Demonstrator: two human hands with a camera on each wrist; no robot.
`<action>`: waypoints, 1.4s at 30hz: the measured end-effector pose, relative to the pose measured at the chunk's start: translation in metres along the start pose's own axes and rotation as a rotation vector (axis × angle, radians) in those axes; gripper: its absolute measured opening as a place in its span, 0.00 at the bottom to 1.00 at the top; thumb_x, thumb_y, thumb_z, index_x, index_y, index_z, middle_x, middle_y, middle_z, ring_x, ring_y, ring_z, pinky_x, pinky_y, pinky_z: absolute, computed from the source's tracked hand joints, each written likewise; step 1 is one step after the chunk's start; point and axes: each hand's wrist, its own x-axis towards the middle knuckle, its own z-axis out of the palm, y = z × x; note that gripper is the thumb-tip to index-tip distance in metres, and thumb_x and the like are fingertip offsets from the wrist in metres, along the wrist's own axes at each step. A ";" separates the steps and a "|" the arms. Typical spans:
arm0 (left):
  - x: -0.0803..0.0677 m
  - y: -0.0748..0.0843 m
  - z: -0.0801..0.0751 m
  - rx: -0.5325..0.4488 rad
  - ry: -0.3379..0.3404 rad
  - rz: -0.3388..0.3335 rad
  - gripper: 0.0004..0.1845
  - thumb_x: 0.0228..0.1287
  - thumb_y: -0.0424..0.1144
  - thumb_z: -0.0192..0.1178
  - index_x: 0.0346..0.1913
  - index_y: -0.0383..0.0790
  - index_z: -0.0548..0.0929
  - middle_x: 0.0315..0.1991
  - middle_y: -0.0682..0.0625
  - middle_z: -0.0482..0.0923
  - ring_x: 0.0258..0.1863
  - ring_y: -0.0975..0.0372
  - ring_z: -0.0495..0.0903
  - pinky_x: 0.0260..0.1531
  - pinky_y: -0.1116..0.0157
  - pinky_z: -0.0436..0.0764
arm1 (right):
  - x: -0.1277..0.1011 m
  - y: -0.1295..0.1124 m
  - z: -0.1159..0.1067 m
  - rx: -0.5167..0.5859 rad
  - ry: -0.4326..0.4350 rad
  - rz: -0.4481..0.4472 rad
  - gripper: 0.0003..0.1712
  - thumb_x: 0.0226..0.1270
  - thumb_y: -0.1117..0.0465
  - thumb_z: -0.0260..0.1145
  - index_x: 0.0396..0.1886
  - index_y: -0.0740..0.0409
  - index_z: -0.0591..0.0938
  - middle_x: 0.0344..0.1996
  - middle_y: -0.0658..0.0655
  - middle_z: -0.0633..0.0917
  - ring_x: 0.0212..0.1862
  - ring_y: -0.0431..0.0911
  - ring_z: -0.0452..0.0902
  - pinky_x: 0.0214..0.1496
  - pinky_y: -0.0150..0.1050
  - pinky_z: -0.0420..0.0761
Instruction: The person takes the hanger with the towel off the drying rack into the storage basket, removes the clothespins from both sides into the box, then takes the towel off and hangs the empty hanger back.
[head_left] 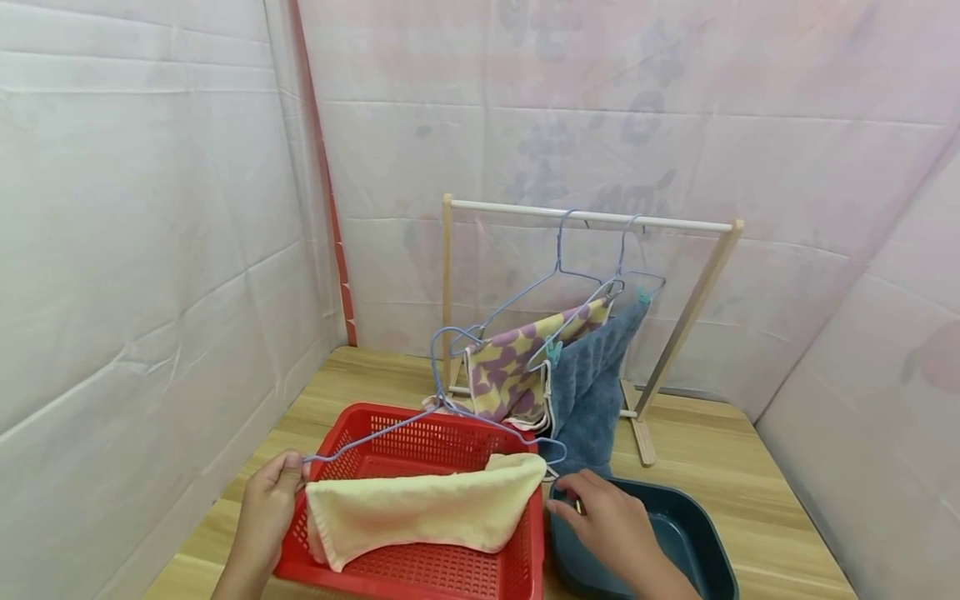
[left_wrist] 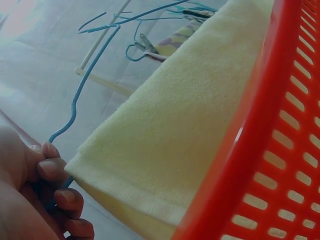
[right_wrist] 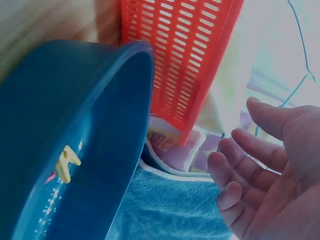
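A pale yellow towel hangs folded over the lower bar of a blue wire hanger, above the red basket. My left hand grips the hanger's left corner, beside the towel's edge; the left wrist view shows its fingers curled round the wire. Off the hanger's right end is my right hand, over the rim of the dark blue basin. In the right wrist view its fingers are loosely bent and hold nothing. A yellow clothespin and a small pink piece lie in the basin.
Behind the red basket stands a drying rack with a wooden frame. From it hang a purple-and-yellow patterned towel and a blue towel on wire hangers, with clips. The wooden table is enclosed by pale sheets.
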 end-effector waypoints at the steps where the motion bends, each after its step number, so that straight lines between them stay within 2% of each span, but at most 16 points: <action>1: 0.000 0.000 0.000 -0.002 -0.001 -0.001 0.23 0.83 0.44 0.42 0.38 0.27 0.77 0.33 0.47 0.76 0.38 0.67 0.72 0.40 0.75 0.77 | 0.001 -0.002 0.000 0.000 0.008 -0.009 0.13 0.58 0.44 0.76 0.39 0.41 0.86 0.28 0.35 0.77 0.25 0.29 0.65 0.23 0.29 0.68; 9: -0.001 0.000 0.000 -0.014 0.005 -0.002 0.24 0.83 0.44 0.41 0.37 0.26 0.77 0.33 0.48 0.77 0.38 0.68 0.73 0.40 0.75 0.77 | 0.008 -0.014 -0.002 0.038 0.048 -0.082 0.14 0.58 0.47 0.76 0.42 0.43 0.87 0.27 0.35 0.76 0.25 0.28 0.65 0.22 0.28 0.66; 14: -0.001 0.000 0.000 -0.027 0.008 -0.001 0.24 0.83 0.44 0.42 0.37 0.26 0.77 0.33 0.48 0.77 0.39 0.68 0.74 0.40 0.76 0.78 | 0.013 -0.025 -0.001 0.043 0.083 -0.161 0.14 0.58 0.48 0.77 0.41 0.45 0.86 0.27 0.37 0.77 0.25 0.28 0.66 0.21 0.27 0.66; 16: -0.001 0.000 0.000 -0.024 0.012 0.000 0.23 0.83 0.44 0.42 0.37 0.26 0.77 0.33 0.48 0.77 0.39 0.68 0.73 0.41 0.75 0.77 | 0.015 -0.032 0.000 0.037 0.091 -0.208 0.14 0.58 0.48 0.77 0.40 0.45 0.86 0.27 0.38 0.78 0.26 0.29 0.69 0.21 0.26 0.66; 22: -0.002 -0.001 -0.002 -0.003 0.019 0.003 0.24 0.83 0.44 0.42 0.37 0.27 0.77 0.32 0.50 0.76 0.38 0.68 0.72 0.40 0.75 0.76 | 0.024 -0.056 0.004 0.038 0.044 -0.335 0.14 0.60 0.47 0.76 0.42 0.44 0.85 0.35 0.42 0.84 0.33 0.35 0.80 0.23 0.27 0.69; 29: -0.002 0.001 -0.002 -0.004 0.018 0.008 0.24 0.83 0.44 0.42 0.36 0.27 0.77 0.33 0.48 0.78 0.38 0.68 0.73 0.40 0.75 0.76 | 0.031 -0.075 0.007 0.030 0.040 -0.421 0.15 0.60 0.47 0.76 0.43 0.45 0.85 0.35 0.44 0.85 0.35 0.38 0.82 0.23 0.26 0.70; 36: -0.002 0.001 -0.001 -0.006 0.025 0.021 0.24 0.82 0.44 0.43 0.36 0.26 0.78 0.33 0.48 0.78 0.37 0.69 0.73 0.40 0.75 0.76 | 0.036 -0.082 0.011 0.014 0.061 -0.450 0.16 0.60 0.45 0.75 0.44 0.45 0.86 0.36 0.44 0.85 0.34 0.38 0.81 0.27 0.28 0.74; 42: -0.002 0.001 0.000 -0.011 0.014 0.009 0.24 0.82 0.45 0.42 0.37 0.26 0.77 0.32 0.47 0.77 0.37 0.68 0.73 0.39 0.74 0.76 | 0.041 -0.088 0.016 -0.002 0.063 -0.458 0.16 0.60 0.44 0.75 0.44 0.45 0.86 0.37 0.44 0.83 0.32 0.36 0.80 0.24 0.26 0.69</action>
